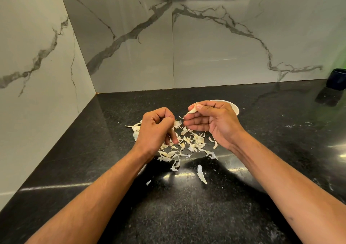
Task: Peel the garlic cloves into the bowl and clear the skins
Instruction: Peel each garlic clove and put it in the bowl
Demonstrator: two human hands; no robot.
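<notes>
You are in the middle of peeling: your right hand pinches a pale garlic clove between thumb and forefinger, held up just in front of the white bowl, which sits on the black countertop mostly hidden behind that hand. Your left hand is curled loosely, fingertips pointing down over the heap of skins; whether it pinches a scrap I cannot tell. The skins lie scattered in front of the bowl, nearer to you, thin, papery, curled flakes, cream to light brown, with a few longer slivers strayed closer still. The clove looks smooth and crescent-shaped, with a wisp of skin trailing from its lower tip, so it probably needs one more pull before it goes in. The next move calls for a light pinch on that wisp, then a short reach back to the bowl. The polished, speckled stone will let dry flakes slide, so gather them gently.
</notes>
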